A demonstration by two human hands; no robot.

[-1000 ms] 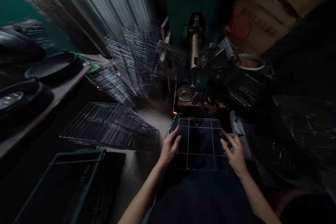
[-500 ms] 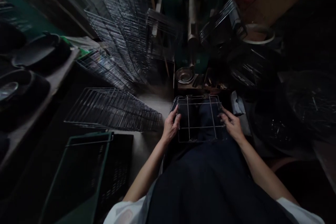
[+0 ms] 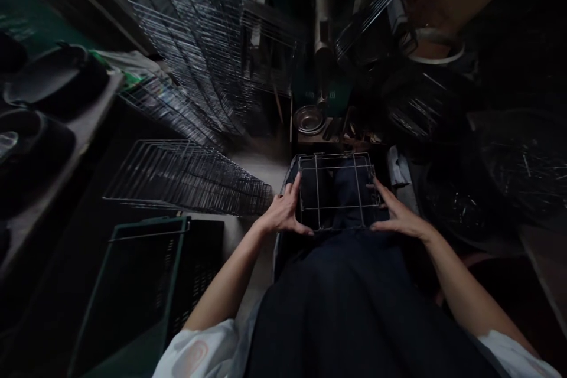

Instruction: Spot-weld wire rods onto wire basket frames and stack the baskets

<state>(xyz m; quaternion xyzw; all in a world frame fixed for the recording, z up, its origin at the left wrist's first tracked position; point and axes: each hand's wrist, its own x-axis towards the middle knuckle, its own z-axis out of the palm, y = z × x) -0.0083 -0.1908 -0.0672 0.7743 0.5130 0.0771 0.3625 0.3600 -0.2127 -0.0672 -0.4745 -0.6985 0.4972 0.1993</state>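
Note:
A small rectangular wire rack (image 3: 318, 208) with a few crossing wires lies over my lap, its far edge tilted away from me. My left hand (image 3: 283, 214) holds it along the left side, fingers up the side wire and thumb at the near left corner. At the opposite side my right hand (image 3: 398, 215) has its fingers against the right edge and its thumb by the near right corner. Both hands have their thumbs spread from the fingers, with the rack between them. Dark cloth of an apron (image 3: 345, 295) shows through and below the wires.
Stacked wire racks (image 3: 195, 180) stand to the left, with taller stacks behind. A green crate (image 3: 133, 283) sits at lower left. Ahead are a machine's metal shaft (image 3: 323, 18) and a small metal dish (image 3: 309, 120). Dark basins (image 3: 460, 207) with metal pieces stand right.
Both hands have shifted their hold: fingers now stretch along the rack's sides and thumbs have moved down to its near corners. The whole view has shifted slightly.

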